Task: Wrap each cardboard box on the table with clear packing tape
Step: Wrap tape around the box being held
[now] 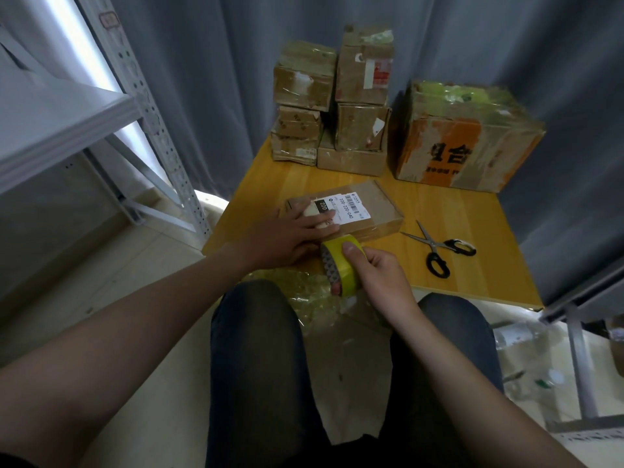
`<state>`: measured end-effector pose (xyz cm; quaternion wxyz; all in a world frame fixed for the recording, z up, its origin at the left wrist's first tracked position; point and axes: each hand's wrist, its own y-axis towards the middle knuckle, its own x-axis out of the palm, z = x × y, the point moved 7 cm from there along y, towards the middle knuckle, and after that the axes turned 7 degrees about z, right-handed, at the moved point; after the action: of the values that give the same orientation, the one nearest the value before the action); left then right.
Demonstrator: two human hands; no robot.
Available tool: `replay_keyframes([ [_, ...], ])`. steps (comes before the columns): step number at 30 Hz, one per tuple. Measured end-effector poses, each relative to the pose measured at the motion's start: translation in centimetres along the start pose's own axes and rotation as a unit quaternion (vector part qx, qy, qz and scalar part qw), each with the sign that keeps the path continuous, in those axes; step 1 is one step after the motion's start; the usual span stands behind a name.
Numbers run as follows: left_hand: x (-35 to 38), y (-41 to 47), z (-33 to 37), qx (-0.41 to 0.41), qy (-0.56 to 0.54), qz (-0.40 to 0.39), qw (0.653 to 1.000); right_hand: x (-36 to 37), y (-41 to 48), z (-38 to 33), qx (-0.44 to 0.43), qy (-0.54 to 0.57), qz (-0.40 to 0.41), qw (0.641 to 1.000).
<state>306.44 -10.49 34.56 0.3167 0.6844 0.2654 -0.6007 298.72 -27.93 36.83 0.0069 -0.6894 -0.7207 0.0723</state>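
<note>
A flat cardboard box (374,211) with a white shipping label lies near the front edge of the yellow wooden table (472,231). My left hand (287,236) rests flat on the box's near left part, fingers straight across the label. My right hand (378,275) grips a roll of yellowish packing tape (341,268) right at the box's near edge, thumb on top of the roll.
Black-handled scissors (439,251) lie open to the right of the box. Several taped cardboard boxes (334,106) are stacked at the table's back, with a large orange-printed box (462,140) at back right. Crumpled clear tape (304,295) sits at my knees. A metal shelf (67,119) stands on the left.
</note>
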Motion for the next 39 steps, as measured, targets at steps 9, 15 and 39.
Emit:
replay_keyframes([
  [9,-0.6,0.1,-0.2,-0.019,-0.061,0.008,0.998,0.1,-0.1,-0.3,-0.005,-0.007,0.005,1.000],
  [15,-2.5,-0.3,-1.4,-0.104,-0.223,0.079,0.966,-0.2,0.1,-1.6,-0.021,-0.005,-0.008,1.000],
  [39,-6.2,1.7,-5.0,-0.184,-0.428,0.098,0.880,0.6,5.7,-9.5,-0.143,0.019,-0.017,0.989],
])
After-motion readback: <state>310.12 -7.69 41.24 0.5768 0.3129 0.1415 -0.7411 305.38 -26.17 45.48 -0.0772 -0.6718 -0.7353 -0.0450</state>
